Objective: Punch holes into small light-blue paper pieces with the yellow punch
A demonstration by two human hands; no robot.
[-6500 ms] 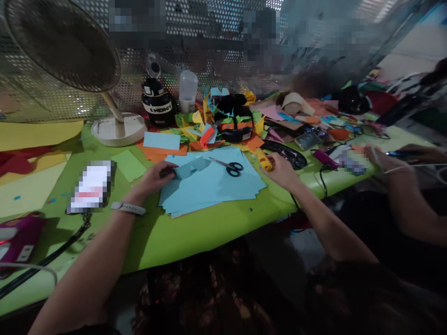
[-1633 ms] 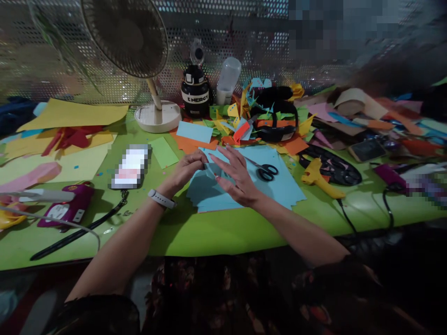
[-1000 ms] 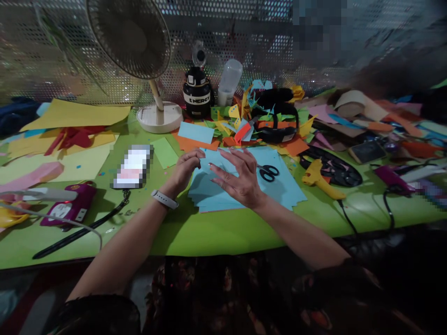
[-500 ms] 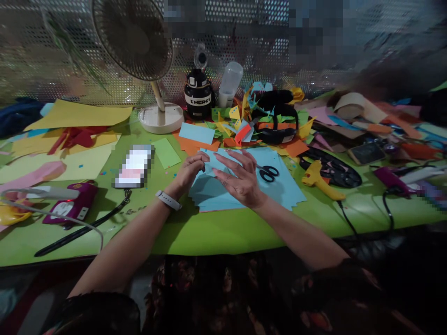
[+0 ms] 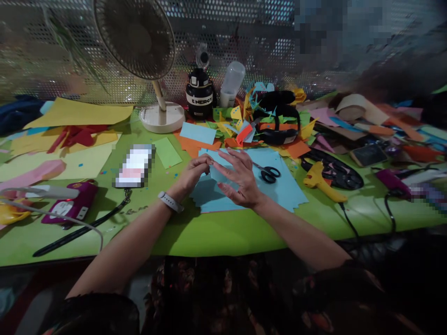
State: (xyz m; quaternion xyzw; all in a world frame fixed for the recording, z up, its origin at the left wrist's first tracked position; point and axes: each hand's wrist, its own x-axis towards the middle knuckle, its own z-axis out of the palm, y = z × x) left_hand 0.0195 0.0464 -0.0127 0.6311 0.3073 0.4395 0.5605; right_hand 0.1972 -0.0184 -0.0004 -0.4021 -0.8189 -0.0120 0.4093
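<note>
Over a stack of light blue paper sheets (image 5: 279,197), my left hand (image 5: 194,176) is closed in a pinch on a small piece of light blue paper (image 5: 217,175). That piece blends with the sheets below, so its outline is hard to make out. My right hand (image 5: 242,179) faces it with the fingers spread, fingertips close to the left hand's pinch. Whether they touch the piece I cannot tell. Black scissors (image 5: 270,174) lie on the stack just right of my right hand, blades partly hidden behind it.
A phone (image 5: 135,165) and a green paper piece (image 5: 168,152) lie to the left. Behind stand a fan (image 5: 162,116), a black jug (image 5: 199,95) and paper scraps (image 5: 240,130). On the right are a yellow glue gun (image 5: 323,181) with its cord and a black tray (image 5: 344,174).
My right hand's fingers have spread wider, and its thumb has shifted slightly down and right. My left hand keeps its pinch. The view has moved slightly.
</note>
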